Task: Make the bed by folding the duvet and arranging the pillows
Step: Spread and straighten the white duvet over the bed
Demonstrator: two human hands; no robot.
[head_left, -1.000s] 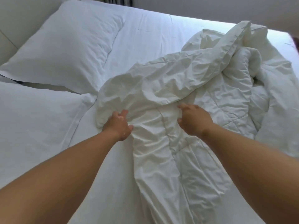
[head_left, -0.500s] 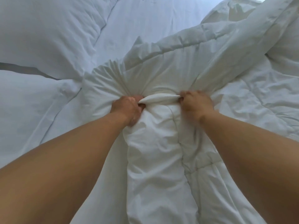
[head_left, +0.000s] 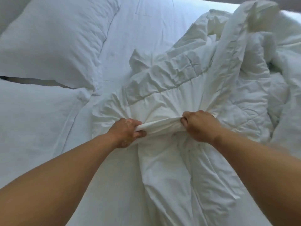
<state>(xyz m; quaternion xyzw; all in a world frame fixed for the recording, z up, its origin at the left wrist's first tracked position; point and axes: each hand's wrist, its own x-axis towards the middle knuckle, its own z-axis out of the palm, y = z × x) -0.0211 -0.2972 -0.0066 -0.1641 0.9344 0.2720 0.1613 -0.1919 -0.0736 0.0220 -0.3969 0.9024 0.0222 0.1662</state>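
Pillows lie on the left side of the bed (head_left: 146, 25). The far pillow (head_left: 53, 39) is big and puffy and sits at the top left. The near pillow (head_left: 37, 121) lies below it, flat and smooth. Their corners meet, and a thin dark gap (head_left: 32, 80) shows between them further left. Beside the pillows the bed is bare, and its white sheet (head_left: 114, 193) shows again down low, next to the left arm.

The left hand (head_left: 127, 133) is near the middle. Its fingers are curled tight, and they pinch one end of a fold (head_left: 162, 126) of the duvet (head_left: 179, 88). The fold runs straight across, pulled tight, to the right hand (head_left: 199, 126). That hand grips the other end with its fingers curled round the cloth. Both arms are bare and reach in from the bottom corners.

The duvet is white and very wrinkly. It starts just beside the corner of the near pillow and bunches up behind the two hands. A long part of it runs down between the arms to the bottom edge. To the right it climbs into a big messy heap (head_left: 254, 66) that covers the right side of the bed. The top of the heap, in the far right corner, is blurry.
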